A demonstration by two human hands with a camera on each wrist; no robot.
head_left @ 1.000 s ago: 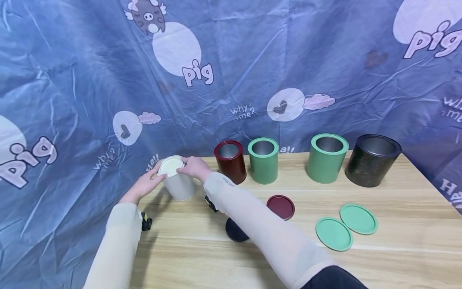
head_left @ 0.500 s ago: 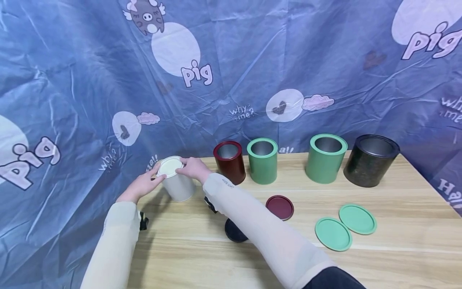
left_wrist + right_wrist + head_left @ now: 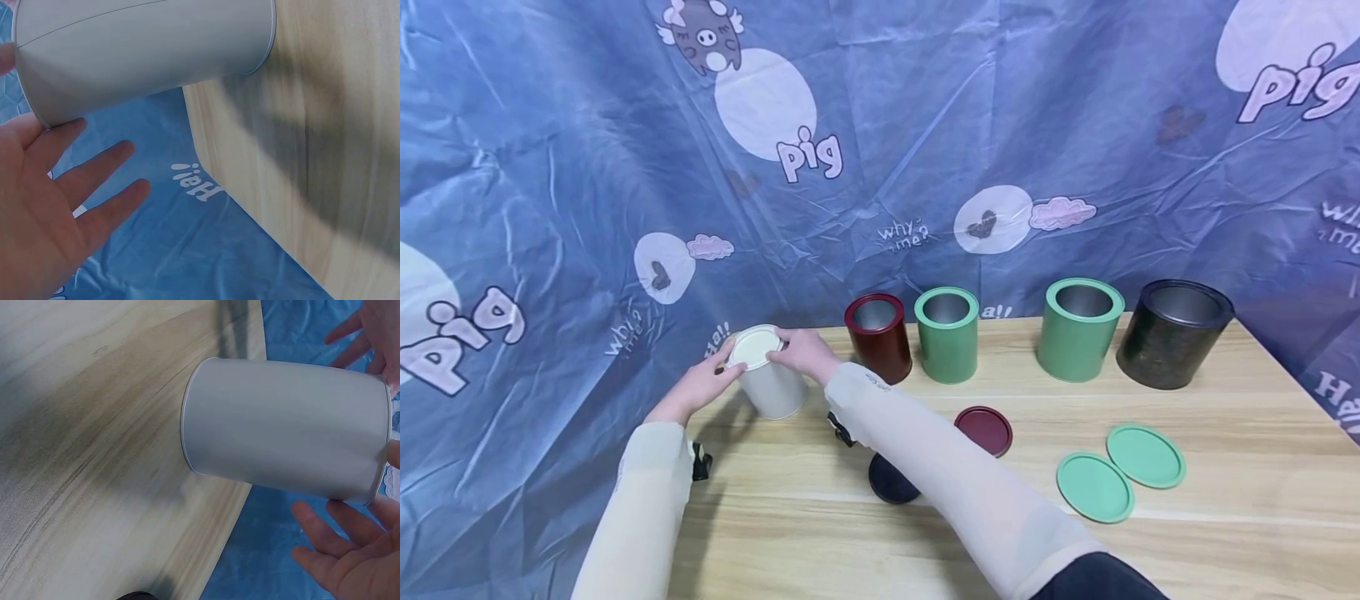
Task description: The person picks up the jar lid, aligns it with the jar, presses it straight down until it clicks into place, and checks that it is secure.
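A white can (image 3: 772, 390) stands upright at the table's back left, with a white lid (image 3: 756, 346) on its top. My left hand (image 3: 700, 385) grips the lid's left edge between thumb and forefinger. In the left wrist view, the other fingers (image 3: 103, 206) spread loosely away from the can wall. Across from it, my right hand (image 3: 805, 350) pinches the right edge of the lid, its thumb near the top. The right wrist view shows the can's plain side (image 3: 281, 425) and both hands at its rim. The lid's top is hidden in both wrist views.
To the right stand open cans: dark red (image 3: 880, 337), green (image 3: 947, 335), a wider green (image 3: 1079, 329) and black (image 3: 1175, 333). In front lie a dark red lid (image 3: 984, 430), a black lid (image 3: 891, 479) partly behind my right sleeve, and green lids (image 3: 1095, 486). Blue cloth (image 3: 895, 125) hangs behind.
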